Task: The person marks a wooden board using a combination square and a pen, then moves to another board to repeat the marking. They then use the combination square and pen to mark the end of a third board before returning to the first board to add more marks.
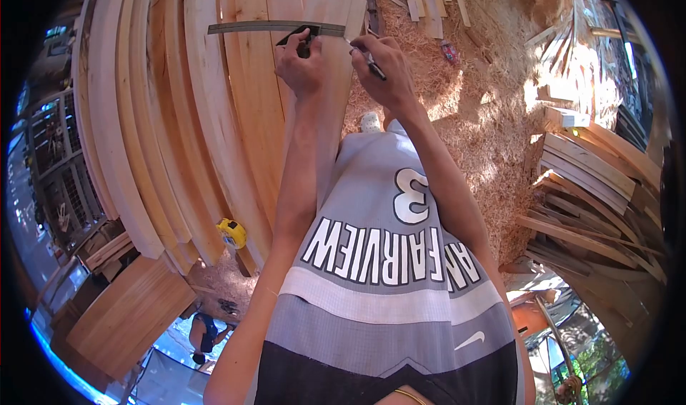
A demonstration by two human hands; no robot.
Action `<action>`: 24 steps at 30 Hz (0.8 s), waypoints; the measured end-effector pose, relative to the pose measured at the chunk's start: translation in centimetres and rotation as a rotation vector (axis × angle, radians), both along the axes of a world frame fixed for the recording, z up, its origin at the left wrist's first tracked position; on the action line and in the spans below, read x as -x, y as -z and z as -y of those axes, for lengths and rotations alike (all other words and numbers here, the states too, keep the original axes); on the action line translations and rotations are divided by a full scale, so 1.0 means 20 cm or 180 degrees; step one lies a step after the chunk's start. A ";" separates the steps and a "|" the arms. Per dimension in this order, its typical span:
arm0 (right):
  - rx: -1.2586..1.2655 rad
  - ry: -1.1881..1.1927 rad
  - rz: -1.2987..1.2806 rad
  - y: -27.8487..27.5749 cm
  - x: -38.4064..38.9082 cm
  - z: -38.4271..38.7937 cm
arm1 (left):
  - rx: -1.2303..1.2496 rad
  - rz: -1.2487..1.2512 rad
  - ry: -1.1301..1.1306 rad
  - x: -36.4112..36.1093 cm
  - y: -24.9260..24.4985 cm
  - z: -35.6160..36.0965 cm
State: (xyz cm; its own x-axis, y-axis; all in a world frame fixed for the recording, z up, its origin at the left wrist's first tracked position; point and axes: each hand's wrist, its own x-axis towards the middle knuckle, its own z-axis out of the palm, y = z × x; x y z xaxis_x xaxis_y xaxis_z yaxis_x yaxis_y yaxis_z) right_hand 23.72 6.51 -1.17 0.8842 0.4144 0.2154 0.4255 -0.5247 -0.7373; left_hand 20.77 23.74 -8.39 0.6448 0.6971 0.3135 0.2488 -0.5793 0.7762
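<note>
I see both arms stretched out ahead, elbows almost straight. The left hand has its fingers curled down on the black handle of a long grey metal square, pressing it flat across a pale wooden plank. Just beside it, the right hand pinches a slim dark pen between closed fingers, tip at the square's edge on the plank. Well back from the left fingers, a yellow tape measure lies under the stacked boards.
</note>
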 end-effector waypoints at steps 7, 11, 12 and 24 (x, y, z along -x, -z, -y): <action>-0.0494 0.0524 -0.0173 -0.08 -0.03 0.04 | -0.0086 -0.0048 -0.0006 -0.01 0.01 -0.01; -0.0525 0.0603 -0.0313 -0.07 -0.02 0.07 | 0.0038 -0.0004 -0.0073 -0.03 0.02 -0.01; -0.0528 0.0579 -0.0293 -0.06 -0.02 0.07 | -0.0024 -0.0035 -0.0071 -0.03 0.03 -0.01; -0.0565 0.0685 -0.0546 -0.04 -0.09 0.05 | 0.0105 0.0037 -0.0031 -0.15 0.02 -0.01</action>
